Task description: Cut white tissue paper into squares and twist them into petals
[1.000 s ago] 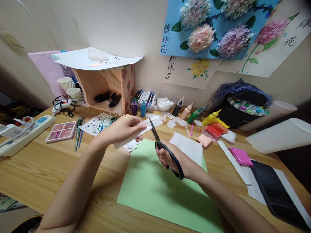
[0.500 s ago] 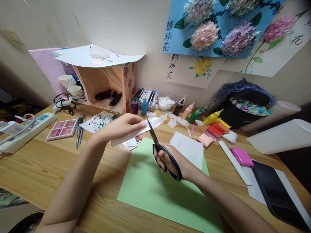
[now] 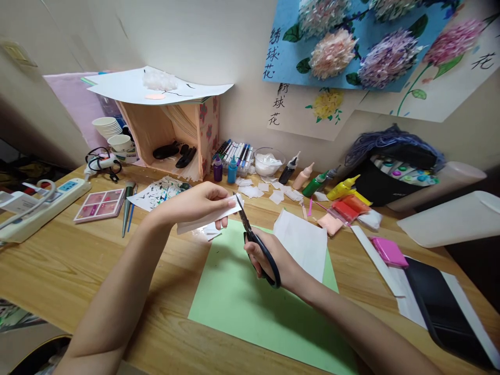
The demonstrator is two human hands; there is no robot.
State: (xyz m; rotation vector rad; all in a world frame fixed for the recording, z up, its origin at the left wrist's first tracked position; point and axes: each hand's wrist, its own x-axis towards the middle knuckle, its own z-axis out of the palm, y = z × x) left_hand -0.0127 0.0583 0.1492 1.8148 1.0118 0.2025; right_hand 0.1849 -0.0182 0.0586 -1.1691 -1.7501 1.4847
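Observation:
A folded strip of white paper (image 3: 203, 221) is pinched in my left hand (image 3: 201, 203), its right end just past my fingertips. My right hand (image 3: 271, 255) grips black-handled scissors (image 3: 250, 229), with the blades slightly apart at that end of the strip. Below both hands lies a green sheet (image 3: 250, 317) on the wooden table. A white paper sheet (image 3: 302, 242) overlaps its far right corner. Small cut pieces of white paper (image 3: 252, 191) are scattered beyond my hands, several near the paint bottles.
Paint bottles (image 3: 314, 185) and a glass bowl (image 3: 269, 161) stand along the back. An open peach box (image 3: 167, 135) is at the back left, near a power strip (image 3: 47, 208). A black tablet-like slab (image 3: 445, 307) and a pink packet (image 3: 389, 252) lie at the right.
The end of the white strip that stuck out past my left fingers has been cut off, and a piece lies among the scraps behind. The scissors moved slightly left.

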